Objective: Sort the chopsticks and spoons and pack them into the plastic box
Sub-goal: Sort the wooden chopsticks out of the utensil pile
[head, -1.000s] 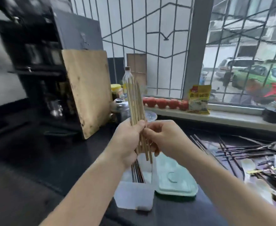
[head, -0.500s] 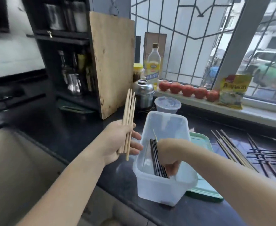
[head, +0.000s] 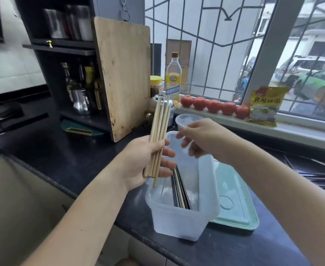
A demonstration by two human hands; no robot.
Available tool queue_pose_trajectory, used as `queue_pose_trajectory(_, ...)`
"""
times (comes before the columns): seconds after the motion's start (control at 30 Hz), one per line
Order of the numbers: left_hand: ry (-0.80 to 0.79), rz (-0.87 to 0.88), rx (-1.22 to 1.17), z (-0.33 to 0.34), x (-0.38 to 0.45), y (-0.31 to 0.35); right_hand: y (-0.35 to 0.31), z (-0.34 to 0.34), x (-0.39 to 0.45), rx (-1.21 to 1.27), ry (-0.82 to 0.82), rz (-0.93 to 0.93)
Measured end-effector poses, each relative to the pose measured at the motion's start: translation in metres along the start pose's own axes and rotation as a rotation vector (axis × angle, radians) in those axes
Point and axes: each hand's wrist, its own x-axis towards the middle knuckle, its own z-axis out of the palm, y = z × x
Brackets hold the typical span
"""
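Gripping a bundle of pale wooden chopsticks nearly upright, the left hand has its fingers curled round the sticks near their lower ends, with the tips reaching up in front of a steel pot. One stick hangs a little lower than the others, its end just over the near left part of the plastic box. That box is translucent and stands open on the dark counter, close to its front edge. Inside it lie several dark chopsticks, laid lengthwise along the bottom. The right hand hovers above the far end of the box, its fingers loosely spread and holding nothing; whether the fingertips touch the rim I cannot tell. Just beside the box on the right lies a pale green lid, flat on the counter and partly hidden by the box wall. Farther right, near the frame edge, more dark chopsticks lie loose on the counter. Behind the right hand stands a small round clear container. A wooden cutting board leans upright against a dark shelf unit, with an oil bottle beside it. Along the window sill sit a row of tomatoes and a yellow packet.
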Motion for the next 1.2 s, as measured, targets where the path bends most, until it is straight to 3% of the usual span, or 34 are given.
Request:
queue_pose_trajectory(0.13, -0.154, -0.024, 0.028, 0.021, 0.0, 0.008, 0.003, 0.003, -0.002, 0.352, -0.085, -0.024)
queue_pose_trajectory(0.23, -0.054, -0.013, 0.068, 0.018, 0.001, 0.005, 0.0, -0.004, 0.009, 0.446, 0.178, -0.027)
queue_pose_trajectory(0.3, 0.124, 0.031, 0.149, 0.006, 0.004, 0.001, 0.001, -0.013, 0.019, 0.242, 0.302, -0.014)
queue_pose_trajectory(0.33, 0.205, 0.055, 0.181, -0.002, 0.006, -0.001, 0.002, -0.011, 0.022, 0.058, 0.26, 0.021)
queue_pose_trajectory(0.4, 0.295, 0.088, 0.178, -0.015, 0.01, -0.003, 0.008, 0.008, 0.024, -0.34, 0.003, 0.144)
queue_pose_trajectory(0.5, 0.275, 0.088, 0.116, -0.021, 0.01, -0.002, 0.024, 0.05, 0.027, -0.742, -0.324, 0.285)
queue_pose_trajectory(0.73, 0.154, 0.029, 0.087, -0.007, 0.001, -0.003, 0.05, 0.062, 0.053, -0.749, -0.389, 0.429)
queue_pose_trajectory(0.83, 0.144, 0.021, 0.071, -0.005, 0.0, -0.003, 0.038, 0.049, 0.049, -0.786, -0.347, 0.33)
queue_pose_trajectory(0.9, 0.129, 0.006, 0.048, -0.005, 0.001, -0.004, 0.024, 0.033, 0.045, -0.686, -0.233, 0.215)
queue_pose_trajectory(1.0, 0.06, -0.025, -0.018, -0.001, 0.002, -0.003, 0.008, 0.006, 0.024, -0.136, -0.02, 0.048)
queue_pose_trajectory(1.07, -0.047, -0.046, -0.05, 0.006, 0.003, 0.0, 0.004, 0.0, 0.006, 0.179, -0.114, -0.001)
queue_pose_trajectory(1.13, -0.154, -0.052, -0.051, 0.012, 0.002, 0.002, 0.003, 0.007, -0.002, 0.292, -0.186, -0.044)
queue_pose_trajectory(1.2, -0.157, -0.034, -0.023, 0.016, 0.001, 0.002, 0.002, 0.009, 0.003, 0.343, -0.089, -0.069)
